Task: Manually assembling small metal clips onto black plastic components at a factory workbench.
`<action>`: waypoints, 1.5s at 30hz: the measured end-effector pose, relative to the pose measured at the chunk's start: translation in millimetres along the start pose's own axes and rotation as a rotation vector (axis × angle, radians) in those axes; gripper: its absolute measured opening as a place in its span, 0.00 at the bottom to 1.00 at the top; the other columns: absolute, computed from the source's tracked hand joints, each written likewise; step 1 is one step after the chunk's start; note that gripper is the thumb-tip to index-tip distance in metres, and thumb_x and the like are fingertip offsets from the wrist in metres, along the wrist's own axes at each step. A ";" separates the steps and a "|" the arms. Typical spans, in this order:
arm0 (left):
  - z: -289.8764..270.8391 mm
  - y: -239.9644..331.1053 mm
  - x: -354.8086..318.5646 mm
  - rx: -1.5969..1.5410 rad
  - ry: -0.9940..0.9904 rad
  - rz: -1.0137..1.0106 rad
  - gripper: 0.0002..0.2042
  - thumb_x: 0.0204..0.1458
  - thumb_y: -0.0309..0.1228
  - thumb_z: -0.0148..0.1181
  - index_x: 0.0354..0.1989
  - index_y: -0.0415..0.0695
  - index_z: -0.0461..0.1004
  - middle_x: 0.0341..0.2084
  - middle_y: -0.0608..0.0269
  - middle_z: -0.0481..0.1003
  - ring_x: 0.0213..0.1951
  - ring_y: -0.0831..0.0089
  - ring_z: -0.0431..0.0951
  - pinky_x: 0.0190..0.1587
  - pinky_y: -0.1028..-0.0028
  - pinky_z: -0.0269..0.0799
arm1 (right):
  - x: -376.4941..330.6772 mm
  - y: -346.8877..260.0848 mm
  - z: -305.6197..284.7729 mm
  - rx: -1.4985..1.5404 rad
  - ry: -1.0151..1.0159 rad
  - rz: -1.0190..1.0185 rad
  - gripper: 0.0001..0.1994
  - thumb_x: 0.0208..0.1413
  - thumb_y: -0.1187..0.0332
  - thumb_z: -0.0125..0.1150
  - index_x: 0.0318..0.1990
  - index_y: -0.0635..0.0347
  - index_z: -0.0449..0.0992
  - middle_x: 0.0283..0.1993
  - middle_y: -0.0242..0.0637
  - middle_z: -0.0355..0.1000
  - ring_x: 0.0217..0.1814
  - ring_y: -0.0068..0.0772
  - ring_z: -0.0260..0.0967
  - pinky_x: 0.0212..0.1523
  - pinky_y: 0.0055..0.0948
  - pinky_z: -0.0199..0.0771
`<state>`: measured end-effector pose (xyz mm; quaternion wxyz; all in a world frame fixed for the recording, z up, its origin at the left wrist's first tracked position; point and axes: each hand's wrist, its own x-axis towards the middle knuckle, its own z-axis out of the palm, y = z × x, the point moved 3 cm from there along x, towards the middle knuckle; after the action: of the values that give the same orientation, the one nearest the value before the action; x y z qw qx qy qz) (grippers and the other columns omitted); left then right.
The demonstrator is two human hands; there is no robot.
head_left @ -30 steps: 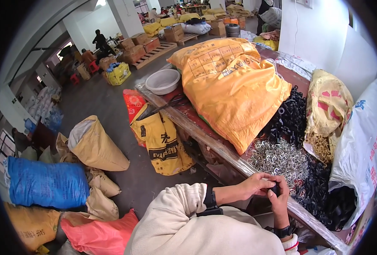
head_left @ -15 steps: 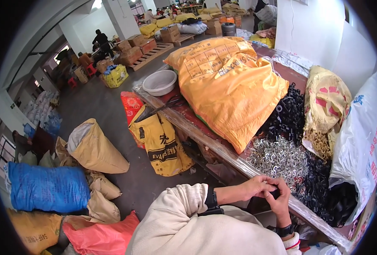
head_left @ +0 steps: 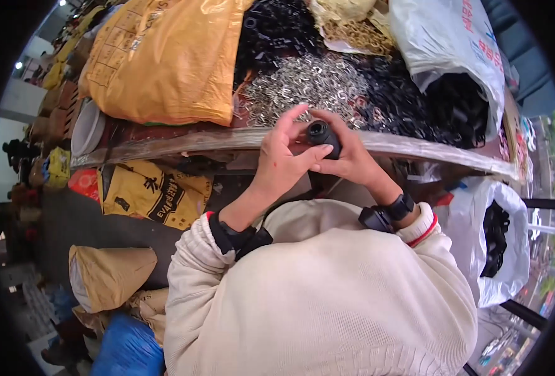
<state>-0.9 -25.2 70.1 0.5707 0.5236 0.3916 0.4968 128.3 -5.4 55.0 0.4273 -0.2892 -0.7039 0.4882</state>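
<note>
- I see my right hand [head_left: 346, 160] gripping a short black tube [head_left: 322, 135] over the bench [head_left: 415, 147] edge.
- Its open end faces up at me, long axis tilted.
- My left hand [head_left: 280, 164] pinches its side.
- Silver rings [head_left: 309, 84] lie just beyond.

desk [head_left: 415, 147]: plastic-wrapped edge, runs across | floor [head_left: 71, 219]: dark grey, strewn with yellow, tan and blue sacks | ceiling lights [head_left: 18, 65]: bright spots, far left
</note>
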 end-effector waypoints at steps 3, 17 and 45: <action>3.2 6.8 -9.8 0.183 -0.016 0.088 0.29 0.39 0.21 0.58 0.52 0.37 0.53 0.39 0.55 0.68 0.37 0.76 0.71 0.38 0.78 0.68 | -9.1 -0.6 3.2 0.035 -0.044 0.006 0.30 0.38 0.68 0.63 0.50 0.63 0.58 0.43 0.39 0.63 0.44 0.29 0.61 0.45 0.26 0.60; 21.2 17.1 -17.0 0.704 -0.014 0.442 0.28 0.35 0.27 0.62 0.49 0.40 0.59 0.33 0.56 0.71 0.35 0.67 0.73 0.38 0.74 0.68 | -25.0 -12.7 -2.9 -0.097 -0.006 0.038 0.20 0.35 0.76 0.59 0.41 0.63 0.65 0.35 0.37 0.67 0.36 0.29 0.64 0.39 0.25 0.63; -95.4 -58.4 30.8 0.621 0.114 0.157 0.15 0.41 0.23 0.56 0.40 0.36 0.66 0.27 0.57 0.72 0.30 0.74 0.73 0.34 0.78 0.69 | -17.4 5.8 -163.0 0.890 0.636 0.270 0.14 0.50 0.62 0.48 0.41 0.60 0.66 0.29 0.28 0.62 0.26 0.20 0.56 0.27 0.19 0.61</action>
<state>-77.9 27.2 1.0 0.3209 0.6727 0.5143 0.4242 280.4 54.1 69.9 0.6329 -0.3015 -0.2235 0.6772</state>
